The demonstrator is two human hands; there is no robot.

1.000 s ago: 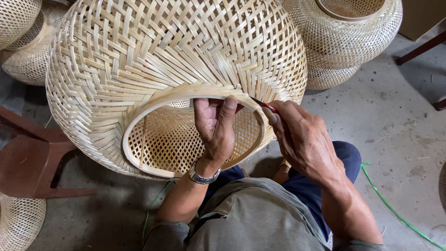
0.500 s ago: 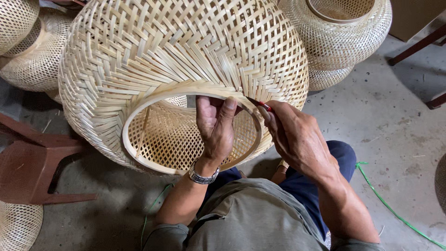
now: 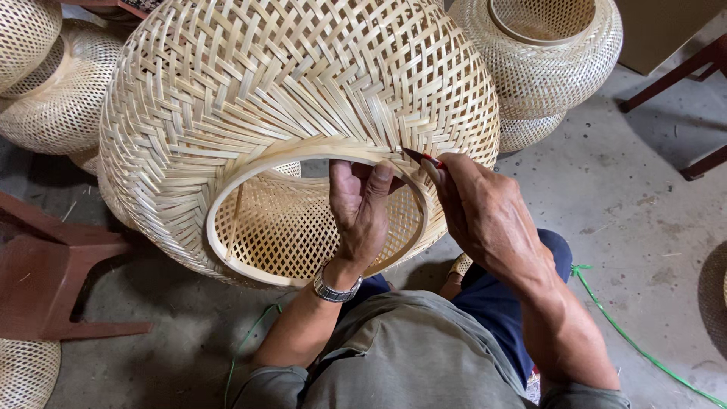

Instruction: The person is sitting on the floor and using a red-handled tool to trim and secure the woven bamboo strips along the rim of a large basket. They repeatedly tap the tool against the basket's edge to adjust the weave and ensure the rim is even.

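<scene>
Bamboo all over this one. Big woven basket (image 3: 303,129) lies tipped on its side against the person's knees, round mouth facing the camera, and the body weave looks basically finished: tight herringbone on the shoulder, open lattice further round. The pale hoop rim (image 3: 227,204) is seated in the opening too. What looks left, going by this view, is the finishing along the top of that rim, where the strip ends meet the hoop; that's a guess, since the far side of the basket is hidden.

Left hand (image 3: 360,208) reaches up into the mouth from below, palm toward the weave, fingers (image 3: 342,180) hooked over the inside of the rim and clamped on it. Wristwatch (image 3: 335,288) on that wrist, forearm coming straight up from the lap.

Right hand (image 3: 485,216) sits just outside the rim on the right, wrist cocked, thumb and fingers pinched closed on a small red-handled tool (image 3: 421,157). Its dark tip touches the rim edge right next to the left fingertips.

More finished baskets (image 3: 545,68) are stacked behind, a reddish-brown stool (image 3: 45,280) stands to the left, and a green cord (image 3: 628,337) trails over the concrete floor (image 3: 644,204).
</scene>
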